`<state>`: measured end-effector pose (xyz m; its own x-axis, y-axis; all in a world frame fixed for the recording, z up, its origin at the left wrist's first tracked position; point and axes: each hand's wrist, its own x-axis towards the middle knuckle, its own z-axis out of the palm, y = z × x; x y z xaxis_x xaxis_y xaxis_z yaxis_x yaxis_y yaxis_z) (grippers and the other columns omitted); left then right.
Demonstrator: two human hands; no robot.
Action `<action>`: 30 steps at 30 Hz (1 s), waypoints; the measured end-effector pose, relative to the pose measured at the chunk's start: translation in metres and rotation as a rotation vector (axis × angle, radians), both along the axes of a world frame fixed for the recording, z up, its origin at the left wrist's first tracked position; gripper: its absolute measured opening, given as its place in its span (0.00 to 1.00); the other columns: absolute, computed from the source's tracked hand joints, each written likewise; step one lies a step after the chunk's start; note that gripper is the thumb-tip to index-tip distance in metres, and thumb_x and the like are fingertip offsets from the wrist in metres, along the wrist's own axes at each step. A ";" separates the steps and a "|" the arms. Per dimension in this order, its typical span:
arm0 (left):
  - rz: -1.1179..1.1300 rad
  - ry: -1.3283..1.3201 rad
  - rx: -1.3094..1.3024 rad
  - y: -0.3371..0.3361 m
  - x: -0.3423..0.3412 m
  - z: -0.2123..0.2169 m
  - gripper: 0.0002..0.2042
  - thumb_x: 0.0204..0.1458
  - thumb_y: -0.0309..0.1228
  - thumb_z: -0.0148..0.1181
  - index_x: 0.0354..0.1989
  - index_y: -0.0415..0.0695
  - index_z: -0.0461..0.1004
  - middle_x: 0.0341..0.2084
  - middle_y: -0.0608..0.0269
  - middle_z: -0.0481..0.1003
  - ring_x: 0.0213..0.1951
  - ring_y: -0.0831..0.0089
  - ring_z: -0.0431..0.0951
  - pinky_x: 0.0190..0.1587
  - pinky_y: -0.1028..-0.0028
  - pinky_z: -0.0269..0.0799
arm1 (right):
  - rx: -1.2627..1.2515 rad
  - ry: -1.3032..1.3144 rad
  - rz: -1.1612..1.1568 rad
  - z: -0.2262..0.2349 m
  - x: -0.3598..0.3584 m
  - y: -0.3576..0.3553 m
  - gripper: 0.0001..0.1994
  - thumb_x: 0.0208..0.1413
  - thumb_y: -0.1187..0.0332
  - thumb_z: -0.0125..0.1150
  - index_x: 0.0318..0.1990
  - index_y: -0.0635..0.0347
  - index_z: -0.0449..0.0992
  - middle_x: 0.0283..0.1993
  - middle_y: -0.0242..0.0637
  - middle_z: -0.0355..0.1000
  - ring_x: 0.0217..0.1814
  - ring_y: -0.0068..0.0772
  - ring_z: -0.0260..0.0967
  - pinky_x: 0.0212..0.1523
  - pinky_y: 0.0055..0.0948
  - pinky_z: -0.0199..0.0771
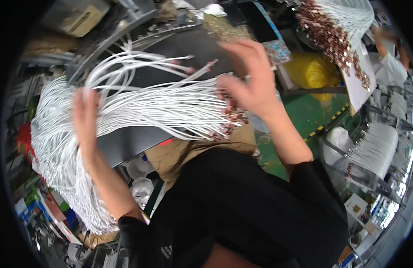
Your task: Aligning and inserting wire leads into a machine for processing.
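Note:
A thick bundle of white cables [162, 107] lies across a dark work surface, its copper-coloured, partly pinkish ends [231, 116] gathered at the right. My left hand [86, 120] rests against the bundle's left part, fingers stretched upward and somewhat blurred. Several looser white cables [126, 60] arch from near its fingertips toward the right, above the main bundle. Over the cable ends hovers my right hand [253, 76], thumb and fingers spread apart, with nothing visible between them. Left of my left hand, the long cable lengths [59, 129] hang over the surface's edge.
Upper right, another mass of white cables with copper-coloured ends [327, 40] lies on a board. Below it sits a yellow bag [311, 71]. More cables hang on a rack [372, 152] at the right, and another person's arm [383, 44] shows at the far right.

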<state>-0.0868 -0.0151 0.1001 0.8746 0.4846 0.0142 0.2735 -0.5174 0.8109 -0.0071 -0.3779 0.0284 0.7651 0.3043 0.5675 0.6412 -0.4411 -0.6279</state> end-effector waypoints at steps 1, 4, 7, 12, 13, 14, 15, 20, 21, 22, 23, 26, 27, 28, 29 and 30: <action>-0.188 0.028 0.114 -0.013 -0.001 0.003 0.08 0.62 0.32 0.59 0.38 0.40 0.74 0.27 0.63 0.71 0.31 0.77 0.69 0.35 0.72 0.66 | -0.120 -0.133 0.036 0.016 0.001 0.039 0.18 0.55 0.61 0.69 0.48 0.61 0.78 0.50 0.42 0.74 0.44 0.35 0.74 0.42 0.33 0.74; -0.516 0.104 0.196 -0.034 -0.006 -0.003 0.09 0.62 0.32 0.58 0.37 0.37 0.75 0.28 0.57 0.74 0.31 0.73 0.72 0.35 0.71 0.67 | -0.247 -0.351 0.328 0.056 0.000 0.128 0.21 0.52 0.57 0.69 0.49 0.59 0.78 0.51 0.43 0.75 0.50 0.41 0.75 0.47 0.43 0.75; -0.358 -0.075 0.044 -0.008 -0.013 -0.016 0.09 0.63 0.31 0.57 0.39 0.36 0.75 0.30 0.50 0.75 0.33 0.64 0.74 0.36 0.68 0.68 | -0.535 0.035 0.445 0.094 0.023 0.152 0.21 0.51 0.57 0.69 0.49 0.58 0.78 0.49 0.41 0.75 0.54 0.43 0.74 0.53 0.50 0.72; -0.233 0.008 0.324 0.047 -0.023 -0.044 0.10 0.64 0.30 0.53 0.38 0.34 0.74 0.33 0.43 0.75 0.36 0.48 0.75 0.39 0.61 0.69 | -0.705 -0.216 0.267 0.104 0.055 0.135 0.17 0.53 0.60 0.66 0.48 0.57 0.77 0.48 0.42 0.75 0.57 0.45 0.72 0.59 0.53 0.67; -0.264 -0.062 0.347 0.051 -0.023 -0.051 0.10 0.64 0.30 0.53 0.38 0.34 0.74 0.33 0.43 0.75 0.36 0.48 0.75 0.39 0.61 0.69 | -0.758 -0.225 0.292 0.095 0.056 0.135 0.16 0.54 0.61 0.64 0.47 0.57 0.77 0.47 0.43 0.75 0.56 0.45 0.73 0.58 0.51 0.68; -0.252 -0.075 0.381 0.055 -0.022 -0.058 0.10 0.64 0.30 0.53 0.37 0.34 0.74 0.32 0.44 0.75 0.37 0.48 0.75 0.40 0.60 0.69 | -0.813 -0.234 0.312 0.084 0.057 0.138 0.15 0.54 0.63 0.63 0.47 0.58 0.77 0.47 0.44 0.75 0.55 0.46 0.73 0.57 0.50 0.69; -0.240 -0.089 0.413 0.058 -0.020 -0.064 0.11 0.65 0.31 0.52 0.37 0.35 0.74 0.32 0.45 0.74 0.37 0.47 0.75 0.40 0.59 0.69 | -0.807 -0.305 0.310 0.072 0.057 0.141 0.13 0.55 0.65 0.62 0.47 0.58 0.77 0.46 0.44 0.75 0.54 0.46 0.74 0.57 0.48 0.69; -0.121 -0.223 0.402 0.069 -0.006 -0.068 0.12 0.65 0.33 0.52 0.34 0.37 0.74 0.29 0.49 0.74 0.35 0.48 0.75 0.40 0.58 0.69 | -0.776 0.119 0.415 0.041 0.062 0.122 0.20 0.55 0.64 0.64 0.54 0.60 0.73 0.49 0.44 0.75 0.58 0.49 0.72 0.59 0.47 0.68; -0.087 -0.176 0.396 0.064 -0.003 -0.063 0.12 0.65 0.33 0.52 0.34 0.37 0.74 0.29 0.49 0.74 0.35 0.48 0.75 0.40 0.58 0.69 | -0.725 0.036 0.418 0.042 0.064 0.113 0.20 0.55 0.64 0.64 0.54 0.60 0.73 0.49 0.44 0.75 0.58 0.49 0.72 0.59 0.47 0.68; -0.170 -0.162 0.512 0.055 0.000 -0.056 0.13 0.65 0.34 0.52 0.34 0.37 0.74 0.29 0.49 0.74 0.35 0.48 0.75 0.39 0.58 0.69 | -0.889 0.026 0.307 0.043 0.063 0.106 0.20 0.55 0.65 0.63 0.55 0.58 0.73 0.51 0.44 0.75 0.58 0.49 0.72 0.59 0.46 0.69; -0.257 -0.147 0.625 0.043 0.002 -0.049 0.13 0.64 0.35 0.53 0.33 0.37 0.75 0.28 0.50 0.74 0.35 0.49 0.76 0.39 0.58 0.69 | -1.081 0.015 0.102 0.045 0.062 0.100 0.20 0.55 0.66 0.62 0.56 0.56 0.74 0.53 0.44 0.75 0.59 0.49 0.72 0.59 0.45 0.69; -0.517 -0.171 0.586 -0.012 0.017 -0.031 0.14 0.64 0.39 0.55 0.33 0.40 0.75 0.25 0.51 0.75 0.32 0.49 0.76 0.37 0.57 0.70 | -0.659 -0.090 0.391 0.047 0.055 0.101 0.16 0.54 0.68 0.60 0.52 0.54 0.76 0.51 0.44 0.77 0.55 0.48 0.75 0.54 0.44 0.73; -0.489 -0.185 0.593 -0.022 0.019 -0.025 0.14 0.64 0.39 0.55 0.33 0.40 0.75 0.25 0.51 0.75 0.32 0.49 0.76 0.37 0.57 0.70 | -0.528 -0.148 0.512 0.047 0.054 0.104 0.16 0.54 0.69 0.60 0.51 0.53 0.77 0.50 0.44 0.77 0.54 0.48 0.75 0.53 0.43 0.74; -0.488 -0.206 0.490 -0.027 0.020 -0.019 0.14 0.63 0.39 0.56 0.32 0.39 0.75 0.25 0.51 0.75 0.32 0.48 0.76 0.36 0.59 0.70 | -0.456 -0.133 0.484 0.047 0.055 0.107 0.15 0.54 0.70 0.60 0.51 0.53 0.77 0.49 0.44 0.78 0.53 0.48 0.76 0.52 0.43 0.75; -0.484 -0.228 0.391 -0.030 0.020 -0.017 0.14 0.63 0.38 0.56 0.32 0.39 0.76 0.24 0.50 0.74 0.31 0.48 0.75 0.36 0.61 0.70 | -0.474 -0.088 0.438 0.046 0.056 0.110 0.14 0.54 0.69 0.60 0.49 0.53 0.78 0.47 0.43 0.78 0.51 0.48 0.76 0.49 0.42 0.76; -0.526 -0.320 0.305 -0.029 0.019 -0.015 0.14 0.63 0.38 0.57 0.31 0.38 0.76 0.24 0.50 0.74 0.31 0.47 0.75 0.36 0.62 0.70 | -0.489 -0.039 0.390 0.046 0.059 0.111 0.12 0.54 0.69 0.60 0.47 0.53 0.78 0.44 0.42 0.79 0.50 0.48 0.77 0.46 0.42 0.77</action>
<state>-0.0680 -0.0441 0.0846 0.9224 -0.0701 0.3797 -0.3056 -0.7337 0.6069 0.0515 -0.2669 0.0749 0.5271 0.7884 0.3171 0.8311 -0.4004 -0.3858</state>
